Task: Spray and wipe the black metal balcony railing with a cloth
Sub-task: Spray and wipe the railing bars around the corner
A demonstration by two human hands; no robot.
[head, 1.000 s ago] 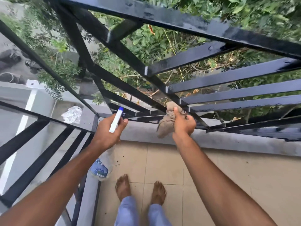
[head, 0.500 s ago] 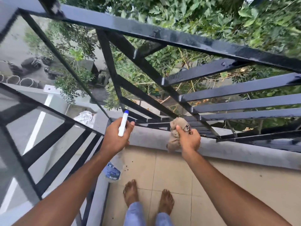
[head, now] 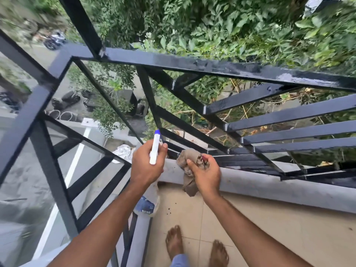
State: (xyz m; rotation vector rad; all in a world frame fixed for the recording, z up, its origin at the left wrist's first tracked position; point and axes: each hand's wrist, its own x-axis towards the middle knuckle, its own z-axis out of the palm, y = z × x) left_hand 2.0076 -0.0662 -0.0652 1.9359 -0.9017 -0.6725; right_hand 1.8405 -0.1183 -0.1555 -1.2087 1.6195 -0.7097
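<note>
The black metal railing (head: 212,66) runs across the view, its top rail wet and glossy, with slanted bars below. My left hand (head: 147,164) grips a spray bottle (head: 155,149) by its white head with a blue tip; the clear body with a blue label (head: 146,205) hangs below the hand. My right hand (head: 207,173) holds a bunched brown cloth (head: 187,170) just above the grey ledge, close to the lowest bars near the corner.
A grey concrete ledge (head: 269,187) carries the railing. Beige floor tiles (head: 269,237) lie below, with my bare feet (head: 174,241) on them. A second railing section (head: 50,160) runs down the left side. Foliage and a street lie far below outside.
My head has tilted up, showing more of the top rail and corner. My right hand has drawn the cloth down off the bars toward the ledge. The left hand keeps the bottle raised.
</note>
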